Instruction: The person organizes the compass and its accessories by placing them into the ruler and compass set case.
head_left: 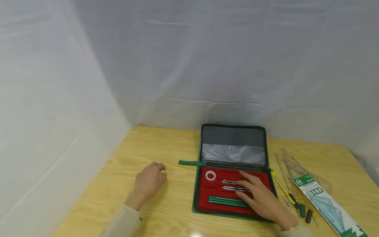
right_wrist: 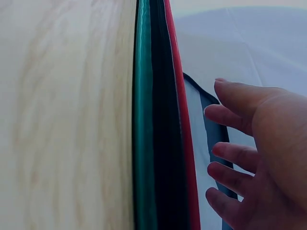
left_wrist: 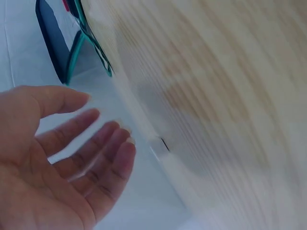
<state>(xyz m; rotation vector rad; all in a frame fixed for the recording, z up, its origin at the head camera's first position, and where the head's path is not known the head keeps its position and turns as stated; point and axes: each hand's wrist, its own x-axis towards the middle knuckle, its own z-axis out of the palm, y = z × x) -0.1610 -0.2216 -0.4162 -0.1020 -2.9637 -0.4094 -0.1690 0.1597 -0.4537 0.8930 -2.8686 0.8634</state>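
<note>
A green zip case point(head_left: 194, 197) lies unfolded on the wooden table, its grey lid point(head_left: 234, 135) leaning up at the back. Its red tray point(head_left: 204, 191) holds a white ring point(head_left: 206, 175), two slim silver drawing instruments point(head_left: 232, 188) and several green pencils point(head_left: 225, 200). Over the tray's right half is my right hand point(head_left: 262, 199), fingers spread and pointing at the instruments, whose right ends it hides. In the right wrist view those fingers point(right_wrist: 232, 177) hold nothing. My left hand point(head_left: 149, 181) is left of the case, empty, with fingers loosely bent.
A green strap point(head_left: 189, 163) sticks out left from the case. Right of it lie a yellow cutter knife point(head_left: 279, 182), clear set squares point(head_left: 296, 168), a green-and-white packet point(head_left: 328, 207), a green block point(head_left: 302, 210) and a dark block point(head_left: 309, 216). White sheeting point(head_left: 177, 65) hangs behind the table.
</note>
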